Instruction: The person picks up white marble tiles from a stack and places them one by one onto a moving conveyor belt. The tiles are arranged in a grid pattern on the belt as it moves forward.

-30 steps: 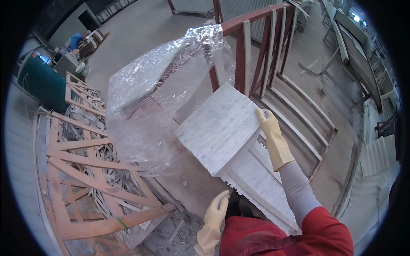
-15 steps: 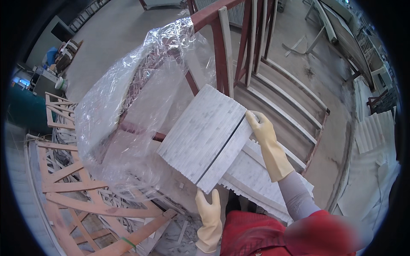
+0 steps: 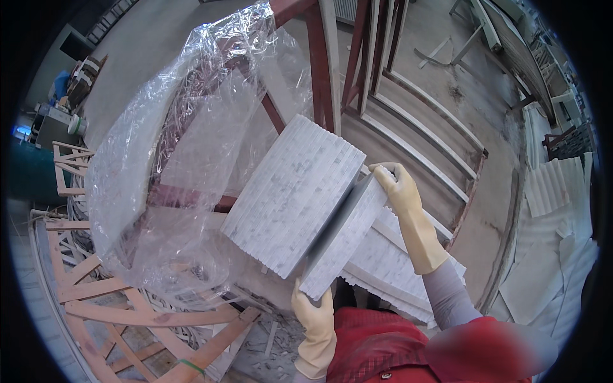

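Note:
A stack of thin, grey-white veined stone tiles (image 3: 290, 198), packed edge to edge, lies in front of me. On its near right side a narrower bundle of the same tiles (image 3: 345, 237) stands apart, with a dark wedge-shaped gap between them. My right hand (image 3: 401, 195), in a cream rubber glove, is closed over the bundle's upper end. At its lower end my left hand (image 3: 314, 319), gloved alike, grips the corner; some of its fingers are hidden behind the tiles. More tiles (image 3: 396, 252) lie lower right, partly under my right forearm.
Clear plastic film (image 3: 191, 153) drapes over a dark red metal frame (image 3: 319, 70) beyond the tiles. Pale-edged rack bars (image 3: 421, 156) extend to the right. Wooden crate slats (image 3: 153, 313) and stone scraps fill the lower left. Foam sheets (image 3: 536, 268) lie at the far right.
The narrow bundle has come away from the main stack toward me, and the gap has widened. My left hand has closed on its lower end. The view has shifted slightly.

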